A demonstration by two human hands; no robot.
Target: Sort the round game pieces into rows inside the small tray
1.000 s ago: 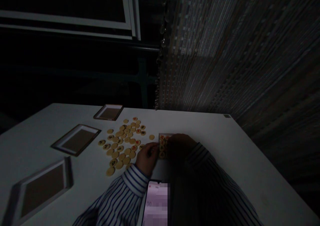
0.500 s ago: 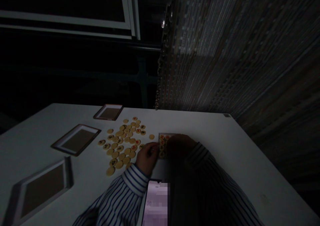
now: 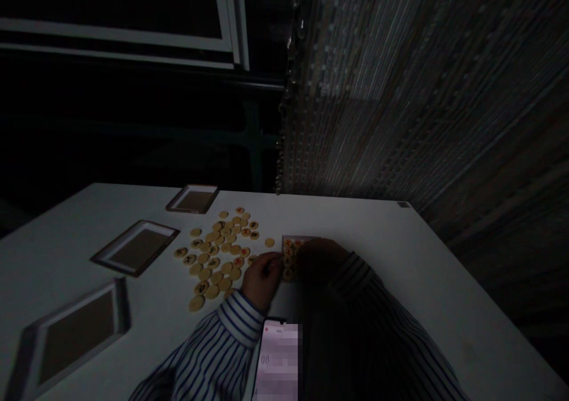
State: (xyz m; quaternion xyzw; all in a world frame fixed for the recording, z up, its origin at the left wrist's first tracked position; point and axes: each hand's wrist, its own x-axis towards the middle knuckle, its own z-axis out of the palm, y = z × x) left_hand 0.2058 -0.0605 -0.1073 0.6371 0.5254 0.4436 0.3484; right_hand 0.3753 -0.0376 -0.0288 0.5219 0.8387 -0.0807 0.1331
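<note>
A small open box holds rows of round xiangqi pieces marked in red and black. My left hand is closed, with its thumb and index fingertips pinched at the box's left edge. Over the right part of the box lies my right hand, deep in shadow; its fingers are hidden, and so are the pieces under it. To the left of my left hand, many loose xiangqi pieces are scattered, some with characters up and others blank side up. One blank piece lies apart, just beyond the left hand.
Three open, flat boxes stand along the table's left side: a far one, a middle one and a near one. A lit phone lies between my forearms. Behind the white table hangs a bead-string curtain.
Both hands stay at the box in nearly the same place. The loose pieces and the other boxes have not moved. Only the light looks slightly different.
</note>
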